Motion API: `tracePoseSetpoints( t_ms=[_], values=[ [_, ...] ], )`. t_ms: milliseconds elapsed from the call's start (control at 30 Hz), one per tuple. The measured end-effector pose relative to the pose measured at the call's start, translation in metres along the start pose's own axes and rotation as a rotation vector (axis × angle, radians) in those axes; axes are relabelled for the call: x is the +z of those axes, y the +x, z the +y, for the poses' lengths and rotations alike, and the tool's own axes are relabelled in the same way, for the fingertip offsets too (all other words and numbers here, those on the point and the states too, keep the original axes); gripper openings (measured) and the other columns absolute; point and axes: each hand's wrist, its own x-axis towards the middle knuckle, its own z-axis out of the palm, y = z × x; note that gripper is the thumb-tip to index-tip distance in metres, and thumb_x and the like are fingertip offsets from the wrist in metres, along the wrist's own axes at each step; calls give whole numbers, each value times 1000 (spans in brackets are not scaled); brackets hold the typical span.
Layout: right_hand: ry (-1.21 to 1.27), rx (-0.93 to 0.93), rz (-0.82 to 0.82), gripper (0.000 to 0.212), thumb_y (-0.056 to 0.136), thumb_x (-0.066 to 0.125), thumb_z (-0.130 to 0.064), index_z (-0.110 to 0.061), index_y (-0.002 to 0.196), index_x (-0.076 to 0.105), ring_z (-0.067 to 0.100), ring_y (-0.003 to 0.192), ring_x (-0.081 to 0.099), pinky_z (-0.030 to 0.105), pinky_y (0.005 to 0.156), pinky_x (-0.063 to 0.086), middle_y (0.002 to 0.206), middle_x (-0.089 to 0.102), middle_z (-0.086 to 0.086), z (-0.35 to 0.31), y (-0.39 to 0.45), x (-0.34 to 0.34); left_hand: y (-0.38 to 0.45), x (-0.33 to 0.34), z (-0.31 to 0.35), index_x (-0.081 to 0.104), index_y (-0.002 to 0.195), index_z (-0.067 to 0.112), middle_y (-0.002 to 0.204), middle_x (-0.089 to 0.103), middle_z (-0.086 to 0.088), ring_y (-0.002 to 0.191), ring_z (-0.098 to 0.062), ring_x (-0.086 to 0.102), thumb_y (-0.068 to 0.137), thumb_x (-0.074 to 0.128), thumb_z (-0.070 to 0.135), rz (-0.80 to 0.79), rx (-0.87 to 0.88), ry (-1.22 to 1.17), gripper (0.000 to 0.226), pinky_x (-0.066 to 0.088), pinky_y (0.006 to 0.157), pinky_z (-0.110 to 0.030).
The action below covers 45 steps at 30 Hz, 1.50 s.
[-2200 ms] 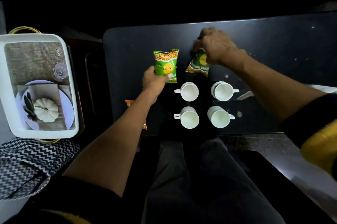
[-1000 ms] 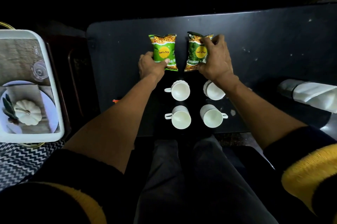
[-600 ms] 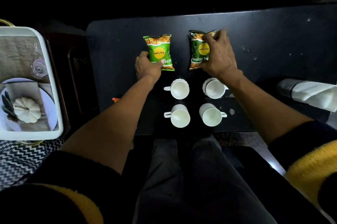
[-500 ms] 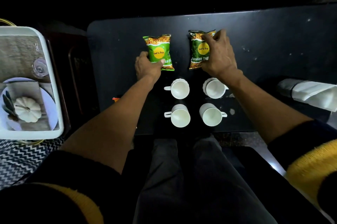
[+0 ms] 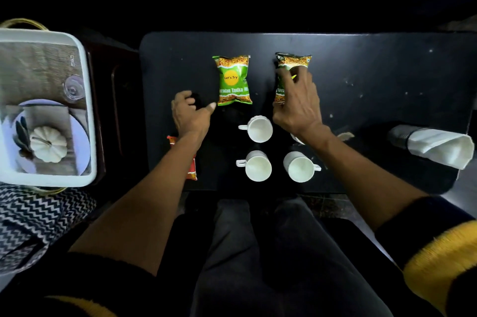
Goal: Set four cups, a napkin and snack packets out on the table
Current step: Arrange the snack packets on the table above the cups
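On the black table: two green foil snack packets side by side at the far end, left one flat and clear of the left hand, loosely curled, empty. Right hand spread over right green packet, hiding its lower half; grip unclear. Four white ceramic cups: three plain; fourth mostly hidden under right wrist. Red snack packet largely behind left forearm. Rolled white napkin at right edge.
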Motion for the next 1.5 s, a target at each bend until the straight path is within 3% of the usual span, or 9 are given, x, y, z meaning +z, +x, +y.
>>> tracePoseSetpoints(
  t_ms=[200,333,433,500,567,800,1067,1200,1500],
  values=[
    [7,-144,-92,76,65,74,-16,-13,136,47,32,105,50,39,83,49,119,47,16,-50,-9,20,-15,-58,-61,42,141,20,147,40,-8,137,-32,38,65,89,42,166,-174,390,92,40,107,-57],
    [24,-176,-118,74,65,71,-16,-13,136,48,36,106,50,45,87,49,122,47,17,-78,-16,33,-26,-72,-95,34,147,11,152,36,-17,137,-39,41,67,90,47,21,-364,345,104,45,104,-52],
    [41,-166,-138,70,66,70,-15,-13,134,49,36,108,50,43,88,47,123,46,16,-89,-22,38,-28,-72,-108,63,107,7,121,65,-15,114,-34,63,75,84,48,-94,-393,227,56,51,87,-38],
    [71,-146,-147,66,67,70,-14,-11,130,50,35,108,50,42,89,47,122,47,15,-92,-27,40,-29,-69,-109,58,69,12,92,68,-11,90,-29,67,76,82,49,-106,-364,219,44,51,76,-36],
    [124,-121,-157,60,68,68,-12,-10,125,52,35,108,50,43,90,49,120,48,15,-94,-32,41,-32,-65,-103,48,61,16,77,62,-7,77,-25,60,77,83,45,-114,-336,209,48,48,69,-33],
    [344,-75,-191,57,72,65,-19,-16,128,55,30,119,50,43,97,49,125,49,8,-95,-48,44,-39,-61,-66,58,96,15,101,67,-3,86,-19,65,68,88,45,-75,-261,35,51,55,73,-35],
    [1021,109,-301,64,82,71,-19,-22,140,46,24,111,65,42,92,59,130,61,10,-90,-42,19,-51,-45,9,55,128,2,116,72,-17,85,-22,75,84,79,35,-427,-240,-453,59,60,62,-28],
    [1277,207,-256,61,87,70,-4,-17,142,46,27,110,64,36,80,62,133,54,18,-66,-28,-13,-58,-36,38,54,122,9,114,69,-13,92,-24,72,93,67,14,-565,-210,-626,33,62,71,-35],
    [1208,85,-89,102,77,82,-3,-23,157,23,26,117,61,35,81,62,140,48,15,-7,-26,-45,-76,5,78,59,116,11,117,70,-15,100,-27,73,86,68,-8,-617,-85,-682,37,61,88,-47]
  ],
)
